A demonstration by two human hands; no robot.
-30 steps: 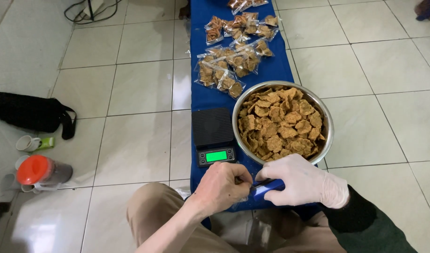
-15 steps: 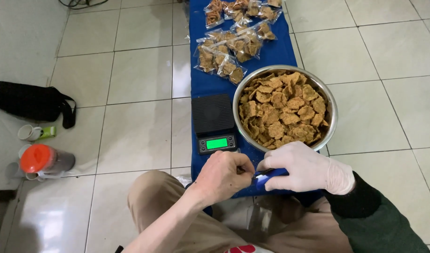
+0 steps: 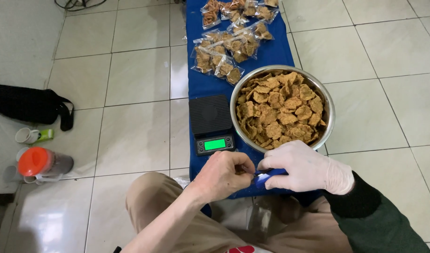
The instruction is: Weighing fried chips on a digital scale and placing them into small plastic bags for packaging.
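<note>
My right hand, in a white glove, grips a small blue object just in front of me. My bare left hand has its fingers pinched together at the left end of that blue object, touching it. Both hands hover over the near edge of a blue cloth. Right behind them sits a steel bowl full of brown fried chips, and to its left a black digital scale with a lit green display.
Several clear bags filled with chips lie at the far end of the blue cloth. On the tiled floor to the left are a black bag, a jug with an orange lid and a small cup.
The view has shifted slightly. My hands stay together on the blue object, with the left fingers pinching closer at its end.
</note>
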